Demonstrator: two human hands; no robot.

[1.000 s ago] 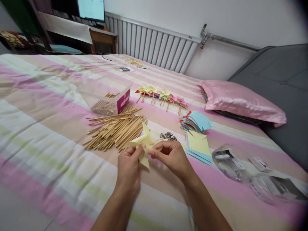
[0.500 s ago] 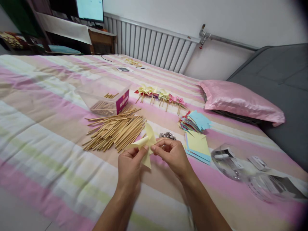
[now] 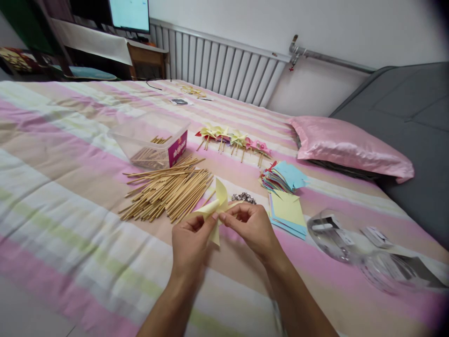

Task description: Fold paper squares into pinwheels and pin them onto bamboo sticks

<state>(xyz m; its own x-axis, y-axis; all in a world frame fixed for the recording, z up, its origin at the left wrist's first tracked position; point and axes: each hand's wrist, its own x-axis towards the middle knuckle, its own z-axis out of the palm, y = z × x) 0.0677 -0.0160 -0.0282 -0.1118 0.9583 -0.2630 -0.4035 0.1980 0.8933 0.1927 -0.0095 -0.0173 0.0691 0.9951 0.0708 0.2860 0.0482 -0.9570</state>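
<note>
Over the striped bedspread [image 3: 63, 187], left hand [image 3: 189, 245] and right hand [image 3: 252, 229] meet, both pinched on the yellow paper pinwheel [image 3: 214, 208], held between them; the stick pile [image 3: 168, 189] lies just beyond, leftward.

1. Left of our hands, the near bedspread [image 3: 70, 243] lies bare; we can pass freely there.
2. Far-left, the sticks [image 3: 168, 187] and plastic box [image 3: 154, 140] block us.
3. Right, the paper stacks [image 3: 286, 201] and clear wrappers [image 3: 351, 243] crowd the way.
4. Just beyond our hands sits a small pile of pins [image 3: 243, 197].
</note>
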